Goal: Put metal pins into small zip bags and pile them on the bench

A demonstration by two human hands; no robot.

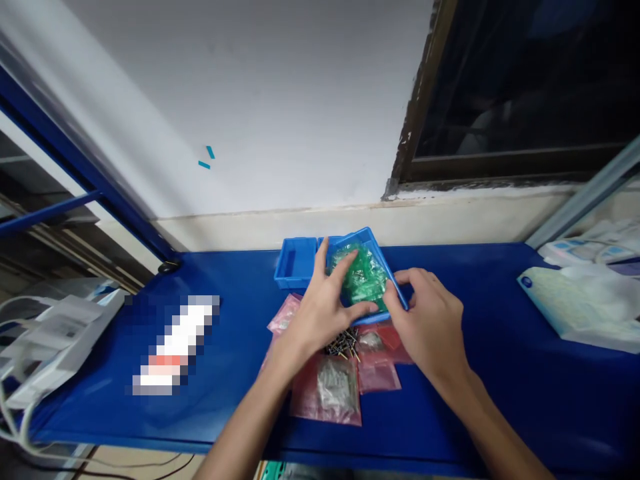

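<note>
A blue plastic bin point(384, 257) is tilted above the table and holds crumpled clear plastic bags with green contents point(366, 280). My right hand point(431, 320) grips the bin's right wall, its thumb inside and the fingers curled round the outside. Over the bin's left side, my left hand point(323, 303) has its fingers spread, with the thumb and a fingertip at the green bags. Just below the bin lies a pile of small black parts with metal pins point(344, 344). Pink bags surround this pile, among them a larger pink bag with silvery contents point(337, 390).
Another blue bin point(296, 260) stands at the back left against the wall. On the blue table point(225, 413), white power strips with cables point(65, 333) lie at the left. A pale box with white plastic point(575, 303) sits at the right. A pixelated patch point(180, 340) hides something.
</note>
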